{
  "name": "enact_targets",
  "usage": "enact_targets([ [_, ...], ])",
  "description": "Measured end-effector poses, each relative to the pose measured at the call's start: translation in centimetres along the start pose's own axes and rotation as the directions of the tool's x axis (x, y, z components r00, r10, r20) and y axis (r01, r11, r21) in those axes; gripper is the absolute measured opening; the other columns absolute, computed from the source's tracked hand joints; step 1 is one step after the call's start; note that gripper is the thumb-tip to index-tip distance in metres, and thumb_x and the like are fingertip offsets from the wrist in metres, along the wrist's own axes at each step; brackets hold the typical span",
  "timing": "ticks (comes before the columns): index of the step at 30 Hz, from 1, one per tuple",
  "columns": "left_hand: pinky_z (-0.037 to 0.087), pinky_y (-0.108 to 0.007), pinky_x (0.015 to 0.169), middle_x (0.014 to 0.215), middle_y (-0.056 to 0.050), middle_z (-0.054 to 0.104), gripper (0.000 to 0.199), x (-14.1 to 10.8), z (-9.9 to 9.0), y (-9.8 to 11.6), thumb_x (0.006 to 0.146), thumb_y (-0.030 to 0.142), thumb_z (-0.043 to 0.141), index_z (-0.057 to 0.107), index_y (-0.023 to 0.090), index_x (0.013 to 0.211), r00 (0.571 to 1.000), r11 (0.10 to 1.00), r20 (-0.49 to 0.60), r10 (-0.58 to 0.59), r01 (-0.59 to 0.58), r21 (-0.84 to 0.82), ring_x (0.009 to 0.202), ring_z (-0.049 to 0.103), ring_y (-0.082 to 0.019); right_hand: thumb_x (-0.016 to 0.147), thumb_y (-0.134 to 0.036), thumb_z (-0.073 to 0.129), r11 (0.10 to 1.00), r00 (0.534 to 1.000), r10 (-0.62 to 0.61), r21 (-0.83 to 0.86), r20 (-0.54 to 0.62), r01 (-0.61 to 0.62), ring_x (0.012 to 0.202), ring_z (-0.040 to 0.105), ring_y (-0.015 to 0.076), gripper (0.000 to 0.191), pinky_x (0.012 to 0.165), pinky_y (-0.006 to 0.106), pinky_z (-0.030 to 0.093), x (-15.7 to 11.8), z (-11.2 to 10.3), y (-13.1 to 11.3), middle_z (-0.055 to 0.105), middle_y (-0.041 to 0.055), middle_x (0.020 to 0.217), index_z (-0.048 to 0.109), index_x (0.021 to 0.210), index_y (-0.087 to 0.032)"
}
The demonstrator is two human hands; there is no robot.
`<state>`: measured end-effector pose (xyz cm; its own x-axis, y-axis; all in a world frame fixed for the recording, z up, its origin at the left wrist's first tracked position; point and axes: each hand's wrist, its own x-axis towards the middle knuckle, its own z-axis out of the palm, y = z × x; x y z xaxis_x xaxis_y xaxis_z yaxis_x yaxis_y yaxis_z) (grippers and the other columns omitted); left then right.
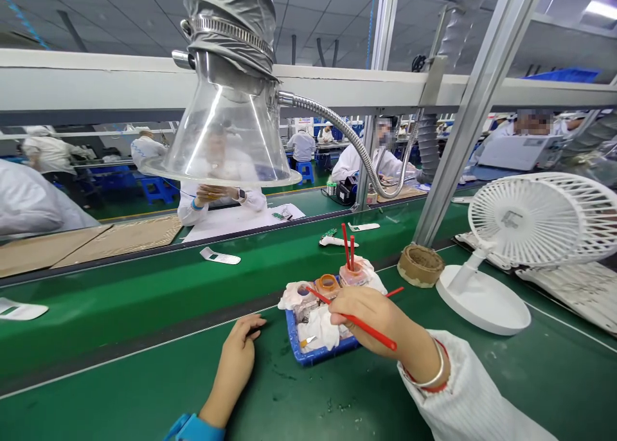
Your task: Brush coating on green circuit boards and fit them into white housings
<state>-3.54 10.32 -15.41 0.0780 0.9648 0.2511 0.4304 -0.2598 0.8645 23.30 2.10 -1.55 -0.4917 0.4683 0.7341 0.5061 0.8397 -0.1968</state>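
In the head view, the white fan (523,219) at the right carries a small grey label on its hub, its print too small to read; faint marks on the jar of red sticks (354,274) are likewise illegible. The right hand (371,306) comes in from the lower right, back of the hand upward and wrist bent over the blue tray (314,359), a silver bangle and a red band showing below a white sleeve (465,377). Its thumb and fingers pinch a red stick (369,330), which slants from the mouth of the cloth-wrapped jar (303,293) down toward the wearer; whether the tip touches that jar, I cannot tell. The left hand (241,344) lies on the green bench (308,402), just left of the tray, its fingers loosely extended and slightly spread, a blue wristband (195,427) at the wrist. Inside the tray, an orange-rimmed jar (328,283) stands between the other two jars, with white cloth (324,325) in front. A tape roll (420,265) sits beyond the right hand, beside the fan's base.
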Motion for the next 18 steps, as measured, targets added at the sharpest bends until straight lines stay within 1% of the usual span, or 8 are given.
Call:
enact_targets([
  [4,0.050,-0.038,0.090,0.105,-0.006,0.063,0.037,0.0,0.0,-0.2,0.059,0.008,0.040,0.068,0.021,0.079,1.000,1.000,0.019,0.001,-0.001,-0.022,0.107,0.056,-0.023,0.089,-0.008,0.041,0.998,0.999,-0.051,-0.047,0.011,0.051,0.065,0.052,0.0146,0.017,0.059,0.027,0.043,-0.5,-0.5,-0.2,0.058,0.0044,0.071,0.054,0.087,-0.018],
  [7,0.050,-0.037,0.091,0.104,-0.006,0.063,0.038,-0.1,0.1,-0.2,0.058,0.007,0.040,0.067,0.021,0.079,1.000,0.999,0.027,0.002,-0.001,-0.037,0.107,0.056,-0.022,0.087,-0.005,0.038,0.995,0.997,-0.073,-0.064,0.038,0.076,0.064,0.051,0.0148,0.022,0.058,0.028,0.042,-0.6,-0.7,-0.9,0.058,0.0043,0.070,0.054,0.090,-0.019],
  [10,0.049,-0.038,0.090,0.104,-0.005,0.063,0.035,-0.2,0.0,-0.1,0.060,0.008,0.041,0.067,0.022,0.080,1.000,0.999,0.025,-0.002,0.004,-0.047,0.107,0.056,-0.022,0.084,-0.003,0.035,0.993,0.992,-0.082,-0.073,0.097,0.090,0.059,0.049,0.0149,0.025,0.054,0.028,0.039,-0.7,-1.0,-2.0,0.059,0.0044,0.067,0.054,0.089,-0.019],
  [13,0.045,-0.041,0.094,0.104,-0.006,0.063,0.028,-0.1,-0.1,-0.2,0.065,0.014,0.046,0.067,0.022,0.081,1.000,0.998,0.012,-0.020,0.021,-0.054,0.107,0.056,-0.024,0.084,-0.004,0.037,0.993,0.981,-0.095,-0.060,0.171,0.106,0.056,0.048,0.0153,0.024,0.051,0.029,0.037,-1.1,-1.5,-2.9,0.060,0.0046,0.066,0.054,0.090,-0.020],
  [16,0.042,-0.041,0.096,0.105,-0.007,0.063,0.026,0.8,-0.3,-0.2,0.067,0.018,0.048,0.065,0.020,0.087,0.998,0.995,0.003,-0.062,0.062,-0.072,0.105,0.057,-0.024,0.084,-0.004,0.039,0.991,0.979,-0.111,-0.058,0.173,0.123,0.056,0.048,0.0155,0.023,0.051,0.030,0.037,-1.5,-1.8,-3.1,0.060,0.0047,0.066,0.054,0.093,-0.019],
  [18,0.042,-0.040,0.095,0.105,-0.008,0.063,0.028,2.0,-0.5,0.1,0.069,0.018,0.047,0.063,0.018,0.093,0.995,0.991,0.011,-0.102,0.103,-0.090,0.103,0.058,-0.023,0.083,-0.003,0.038,0.990,0.980,-0.106,-0.073,0.167,0.119,0.056,0.048,0.0158,0.023,0.051,0.030,0.037,-1.6,-1.8,-2.9,0.061,0.0054,0.067,0.054,0.090,-0.018],
])
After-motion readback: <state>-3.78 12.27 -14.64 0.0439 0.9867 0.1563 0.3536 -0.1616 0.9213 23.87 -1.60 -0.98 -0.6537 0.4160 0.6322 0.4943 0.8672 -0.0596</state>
